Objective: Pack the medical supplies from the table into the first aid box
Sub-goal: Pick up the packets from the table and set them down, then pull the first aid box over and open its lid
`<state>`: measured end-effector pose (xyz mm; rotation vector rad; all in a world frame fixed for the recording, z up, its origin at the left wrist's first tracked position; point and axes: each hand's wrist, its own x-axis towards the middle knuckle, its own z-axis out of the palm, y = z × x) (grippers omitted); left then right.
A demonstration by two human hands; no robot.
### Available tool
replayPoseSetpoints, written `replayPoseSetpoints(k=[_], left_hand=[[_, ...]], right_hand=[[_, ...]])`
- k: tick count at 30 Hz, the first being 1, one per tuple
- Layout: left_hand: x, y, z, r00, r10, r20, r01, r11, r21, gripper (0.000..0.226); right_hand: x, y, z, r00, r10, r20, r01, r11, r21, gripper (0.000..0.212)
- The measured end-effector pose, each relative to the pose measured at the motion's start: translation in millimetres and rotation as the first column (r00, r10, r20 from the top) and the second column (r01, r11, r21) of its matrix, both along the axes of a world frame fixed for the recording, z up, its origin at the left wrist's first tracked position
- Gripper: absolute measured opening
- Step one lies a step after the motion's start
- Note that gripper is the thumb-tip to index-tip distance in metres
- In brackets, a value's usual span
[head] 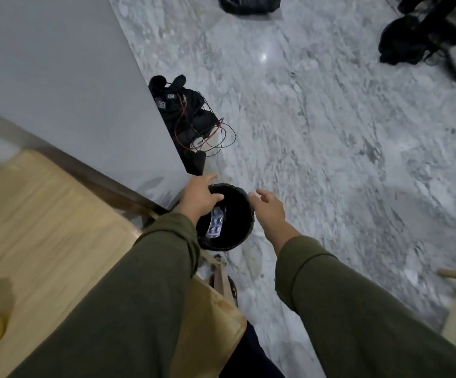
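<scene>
Two hands are reaching down over a small round black bin (244,214) that is standing on a grey marble floor (330,132), just past the corner of a pale wooden desk (44,219). Both arms are wearing olive green sleeves (139,296).

The left hand (198,196) is hovering over the near-left part of the bin's rim, fingers loosely spread and holding nothing. The right hand (269,204) is hanging just beside the right edge of the rim, also open and empty, fingers slightly curled.

A silvery blister pack of tablets (215,223) is lying tilted inside the bin, against its left inner wall, directly below the left hand. No first aid box is showing anywhere in view.

Whether the pack is being dropped or fetched cannot be told. Judging by the task, a supply in a bin is in the wrong place, so the sensible step is probably lifting it back out. Doing that well would mean lowering the left hand straight down, pinching the pack by its upper edge rather than its foil face, and steadying the light bin's rim with the right hand so it is not tipping.

Against a grey wall (57,64) a bundle of black gear with thin red wires (191,115) is lying on the floor, well apart from the bin.
</scene>
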<state>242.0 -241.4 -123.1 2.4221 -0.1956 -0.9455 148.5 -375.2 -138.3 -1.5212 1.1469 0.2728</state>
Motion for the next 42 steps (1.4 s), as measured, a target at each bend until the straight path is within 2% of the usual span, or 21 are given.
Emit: replayPoseSetpoints(k=[3, 5, 9, 14, 27, 34, 37, 42], left_hand=[[3, 7, 6, 0.998, -0.058, 0.03, 0.055, 0.996, 0.07, 0.082], [4, 12, 16, 0.996, -0.068, 0.058, 0.06, 0.989, 0.132, 0.09], [3, 20, 46, 0.988, -0.11, 0.112, 0.084, 0.973, 0.217, 0.097], [-7, 38, 89, 0.974, -0.143, 0.174, 0.106, 0.973, 0.207, 0.098], [-95, 136, 232, 0.871, -0.21, 0.445, 0.133, 0.971, 0.197, 0.105], [-158, 234, 305, 0.799, -0.086, 0.595, -0.012, 0.987, 0.16, 0.106], [-171, 269, 327, 0.777, -0.043, 0.628, -0.067, 0.986, 0.152, 0.106], [-192, 340, 363, 0.723, 0.067, 0.687, -0.231, 0.962, 0.149, 0.106]], right_hand=[[3, -4, 9, 0.996, 0.086, -0.017, -0.086, 0.996, -0.014, 0.053], [5, -4, 19, 0.988, 0.152, -0.029, -0.154, 0.985, -0.079, 0.06], [9, 4, 46, 0.962, 0.259, -0.085, -0.27, 0.944, -0.189, 0.07], [2, 19, 92, 0.923, 0.361, -0.134, -0.384, 0.873, -0.301, 0.071], [-83, 107, 229, 0.913, 0.406, -0.039, -0.357, 0.748, -0.559, 0.074], [-123, 189, 303, 0.854, 0.505, 0.126, -0.313, 0.691, -0.652, 0.077], [-126, 217, 324, 0.828, 0.542, 0.145, -0.319, 0.668, -0.672, 0.078], [-116, 278, 359, 0.723, 0.659, 0.206, -0.358, 0.613, -0.704, 0.078]])
